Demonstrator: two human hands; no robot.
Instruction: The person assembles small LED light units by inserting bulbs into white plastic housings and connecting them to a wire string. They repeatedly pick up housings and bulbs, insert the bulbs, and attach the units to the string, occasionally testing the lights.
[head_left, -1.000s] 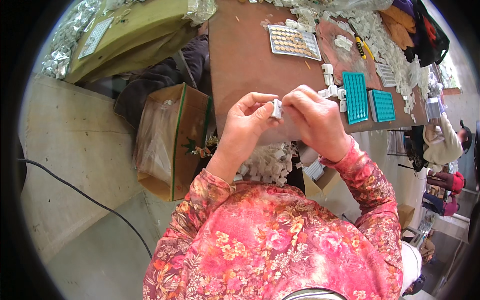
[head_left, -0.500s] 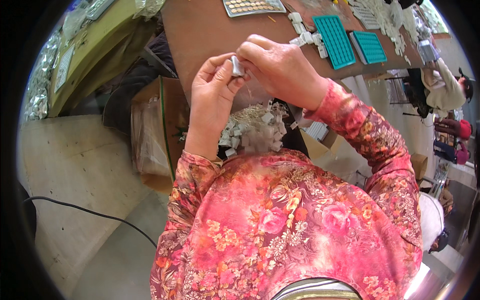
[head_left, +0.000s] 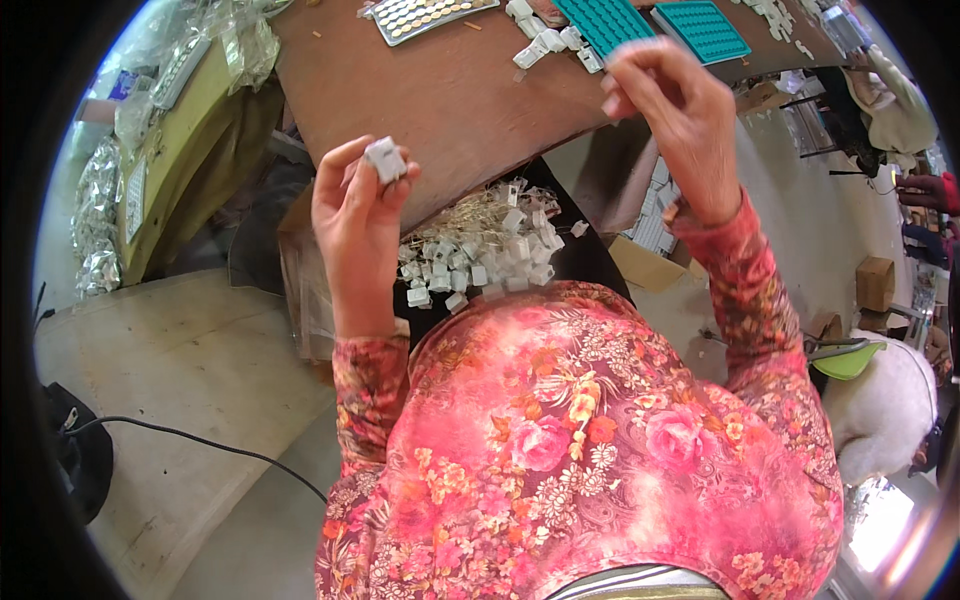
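Between the thumb and fingers of my left hand [head_left: 362,195] is a small white block [head_left: 384,160], held up above the near edge of the table. My right hand [head_left: 682,110] is raised at the right, close to a teal tray [head_left: 607,25] with rows of hollows. Its fingers are curled and pinched together; whatever may be in them is too small to make out. Below the hands, at my lap, lies a heap of small white blocks [head_left: 480,250] tangled with thin tan strands. Several white pieces [head_left: 545,45] rest beside the teal tray.
The brown table [head_left: 430,110] carries a pale tray of round tan discs [head_left: 443,28] and a second teal tray [head_left: 703,32]. At the left stands an olive-covered bench [head_left: 190,170] with clear bags. A cardboard box [head_left: 640,262] and a black cable [head_left: 200,430] are lower down.
My hands were together at the white block and are now apart. The right hand has moved right, toward the teal tray; the left has shifted left and down, keeping the block. The view has shifted too.
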